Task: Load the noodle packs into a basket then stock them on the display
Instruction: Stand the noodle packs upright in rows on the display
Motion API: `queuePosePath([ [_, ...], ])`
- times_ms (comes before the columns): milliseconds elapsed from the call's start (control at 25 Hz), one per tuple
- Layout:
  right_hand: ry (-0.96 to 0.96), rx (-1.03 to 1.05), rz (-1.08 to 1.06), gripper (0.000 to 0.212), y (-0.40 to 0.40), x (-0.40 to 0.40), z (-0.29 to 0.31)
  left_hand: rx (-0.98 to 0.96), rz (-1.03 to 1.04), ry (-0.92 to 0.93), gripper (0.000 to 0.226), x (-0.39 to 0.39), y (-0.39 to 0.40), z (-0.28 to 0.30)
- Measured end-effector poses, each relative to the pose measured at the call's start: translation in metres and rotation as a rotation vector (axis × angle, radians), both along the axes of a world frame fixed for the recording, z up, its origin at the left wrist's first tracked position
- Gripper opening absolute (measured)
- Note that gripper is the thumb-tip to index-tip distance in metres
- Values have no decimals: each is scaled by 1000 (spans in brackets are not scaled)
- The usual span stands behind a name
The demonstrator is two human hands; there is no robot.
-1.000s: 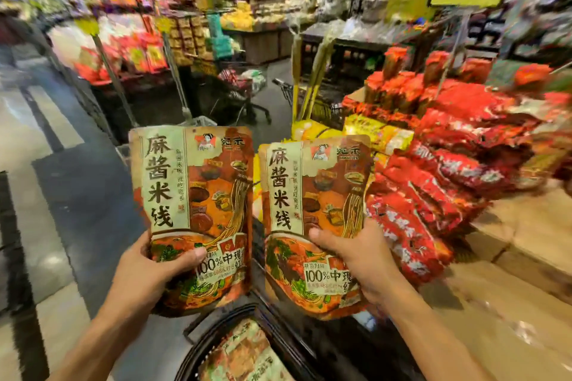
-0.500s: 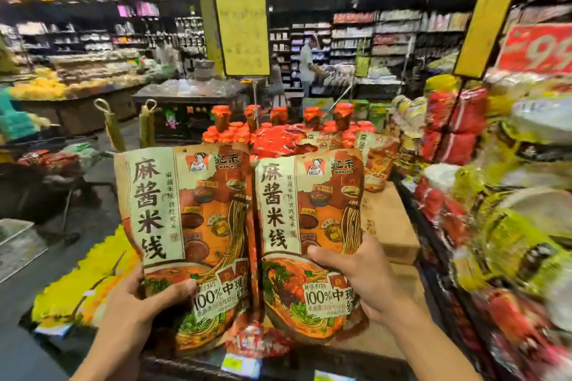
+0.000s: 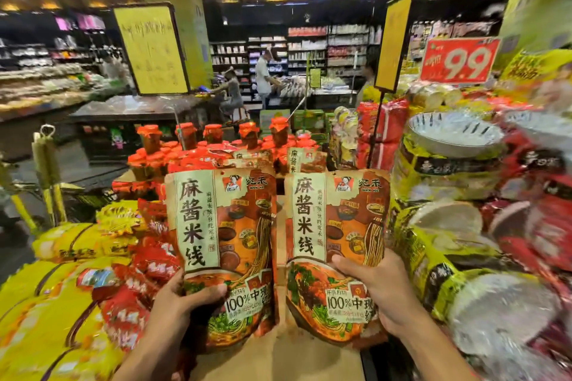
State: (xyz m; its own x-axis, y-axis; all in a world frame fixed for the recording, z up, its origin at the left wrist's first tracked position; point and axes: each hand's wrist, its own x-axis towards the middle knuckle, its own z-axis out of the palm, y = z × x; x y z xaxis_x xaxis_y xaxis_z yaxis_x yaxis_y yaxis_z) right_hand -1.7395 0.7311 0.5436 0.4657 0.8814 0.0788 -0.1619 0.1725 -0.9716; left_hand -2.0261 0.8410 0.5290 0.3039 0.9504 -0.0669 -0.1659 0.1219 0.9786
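the left hand (image 3: pixel 182 303) grips one noodle pack (image 3: pixel 221 244) by its lower edge, and the right hand (image 3: pixel 376 291) grips a second pack (image 3: pixel 335 244) the same way. both stand upright, side by side, above the cardboard shelf (image 3: pixel 278 359) of the display.

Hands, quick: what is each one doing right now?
Left hand: grips one orange and cream printed noodle pack.
Right hand: grips a second, matching noodle pack.

Display (image 3: pixel 278 359) under red jars (image 3: pixel 213 133); yellow packs (image 3: pixel 46 303)
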Motion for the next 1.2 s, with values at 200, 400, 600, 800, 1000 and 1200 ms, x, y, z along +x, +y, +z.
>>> queuePosePath([
  [200,37,-47,-46,35,33,39,-25,-86,26,-34,73,44,29,-16],
  [400,44,-83,-107,35,82,57,-48,-207,1,-91,54,81,86,-40],
  [600,77,-139,-194,34,142,79,-70,-249,-4,-117,42,120,154,-67],
  [800,62,-145,-238,31,215,105,-86,-257,29,-149,48,149,212,-104],
  [1000,30,-183,-218,28,289,134,-102,-309,75,-102,51,172,249,-133],
  [1200,-38,-188,-173,28,360,171,-133,-349,127,-20,89,186,285,-166],
])
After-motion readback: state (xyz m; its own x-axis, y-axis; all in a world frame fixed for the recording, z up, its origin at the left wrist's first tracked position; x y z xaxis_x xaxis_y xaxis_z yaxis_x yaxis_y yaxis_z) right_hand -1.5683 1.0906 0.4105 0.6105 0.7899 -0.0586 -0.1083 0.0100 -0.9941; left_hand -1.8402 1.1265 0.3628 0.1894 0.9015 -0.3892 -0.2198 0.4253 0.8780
